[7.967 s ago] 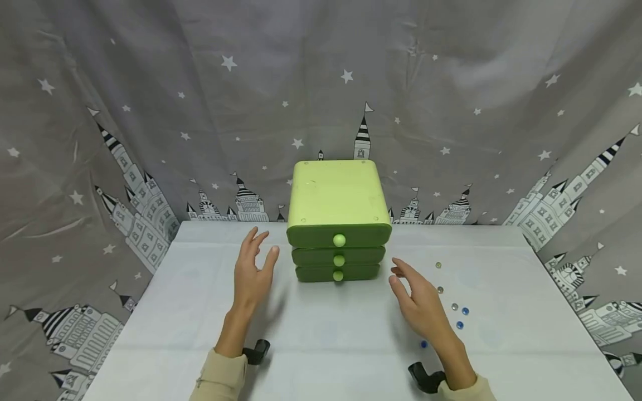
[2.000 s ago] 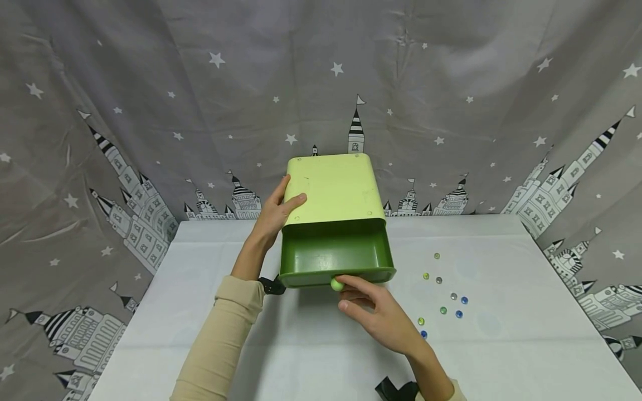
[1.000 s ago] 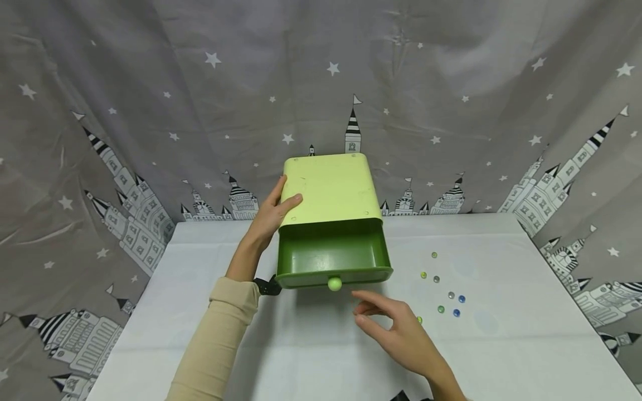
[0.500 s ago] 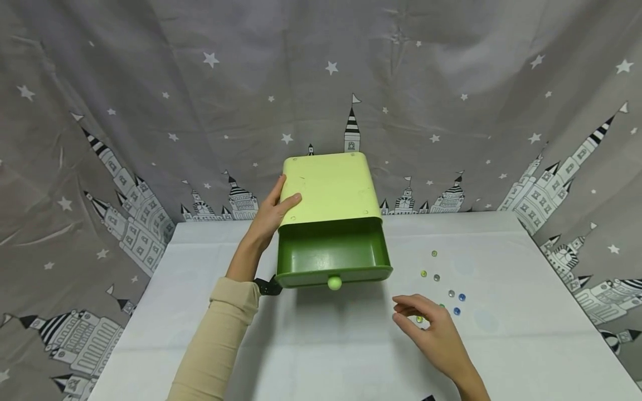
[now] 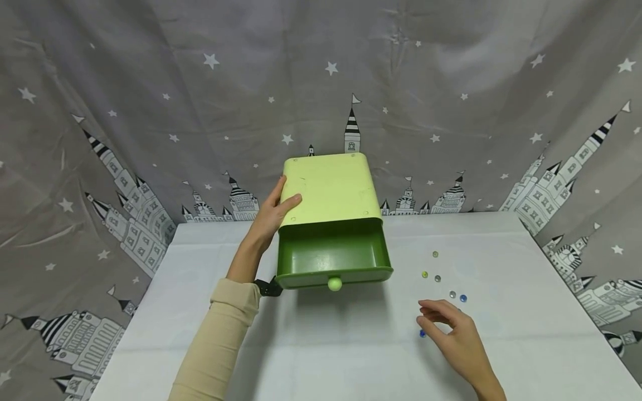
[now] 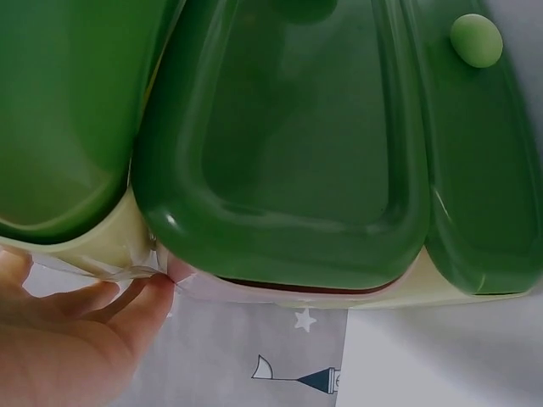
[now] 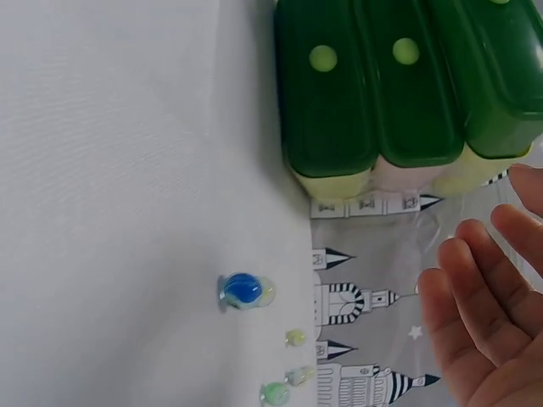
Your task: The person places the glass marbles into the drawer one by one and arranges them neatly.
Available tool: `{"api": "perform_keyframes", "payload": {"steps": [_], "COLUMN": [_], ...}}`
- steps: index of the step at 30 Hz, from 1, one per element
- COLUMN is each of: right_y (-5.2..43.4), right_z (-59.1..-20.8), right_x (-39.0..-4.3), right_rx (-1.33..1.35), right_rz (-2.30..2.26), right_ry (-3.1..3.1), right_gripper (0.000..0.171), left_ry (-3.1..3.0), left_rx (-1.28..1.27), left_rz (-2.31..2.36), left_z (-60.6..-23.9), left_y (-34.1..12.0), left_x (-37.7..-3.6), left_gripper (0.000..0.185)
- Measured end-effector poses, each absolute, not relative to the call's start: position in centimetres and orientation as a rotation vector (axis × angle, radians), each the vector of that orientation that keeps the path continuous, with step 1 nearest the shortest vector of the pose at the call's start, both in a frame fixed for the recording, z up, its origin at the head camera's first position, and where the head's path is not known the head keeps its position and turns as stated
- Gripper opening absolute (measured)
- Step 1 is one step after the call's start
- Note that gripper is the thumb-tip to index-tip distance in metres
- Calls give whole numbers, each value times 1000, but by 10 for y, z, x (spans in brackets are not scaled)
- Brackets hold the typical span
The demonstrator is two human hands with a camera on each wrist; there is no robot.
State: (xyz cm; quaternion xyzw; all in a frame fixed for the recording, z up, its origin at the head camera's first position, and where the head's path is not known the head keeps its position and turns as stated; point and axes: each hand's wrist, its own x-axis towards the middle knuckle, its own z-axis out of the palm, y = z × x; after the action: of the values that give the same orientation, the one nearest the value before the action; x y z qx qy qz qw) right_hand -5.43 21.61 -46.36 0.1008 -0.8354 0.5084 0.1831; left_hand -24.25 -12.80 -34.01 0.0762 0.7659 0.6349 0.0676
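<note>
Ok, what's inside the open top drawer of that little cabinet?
In the open drawer, only its bare green inside shows. Any part back under the pale green cabinet top is hidden.

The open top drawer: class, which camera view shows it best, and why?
The head view: the open top drawer shows its inside, front and knob together. The left wrist view catches only part of it; the right wrist view shows its outside, cropped by the picture's edge.

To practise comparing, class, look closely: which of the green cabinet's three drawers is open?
The top drawer: it is pulled out from the cabinet, showing its inside, while the middle drawer and bottom drawer below it are closed.
</note>
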Motion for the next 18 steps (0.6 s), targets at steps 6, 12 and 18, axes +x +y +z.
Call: {"api": "perform_keyframes", "payload": {"steps": [6,12,18], "right_y": [219,222,226], "right_z": [-468,-474,-483], "right_x": [-53,-51,-49], "right_rx": [251,166,162], "right_rz": [1387,1285,1190], "right_ry": [-2371,-2460,-2507], "right_gripper": [25,24,24], "left_ry": [2310,2314,2303], "left_rx": [220,223,214], "left_rz": [1918,1920,1929], "left_z": [-340,-340,-339], "left_y": [-127,-127,-127], "left_x": [-242,-242,-242], "left_gripper": [76,76,76]}}
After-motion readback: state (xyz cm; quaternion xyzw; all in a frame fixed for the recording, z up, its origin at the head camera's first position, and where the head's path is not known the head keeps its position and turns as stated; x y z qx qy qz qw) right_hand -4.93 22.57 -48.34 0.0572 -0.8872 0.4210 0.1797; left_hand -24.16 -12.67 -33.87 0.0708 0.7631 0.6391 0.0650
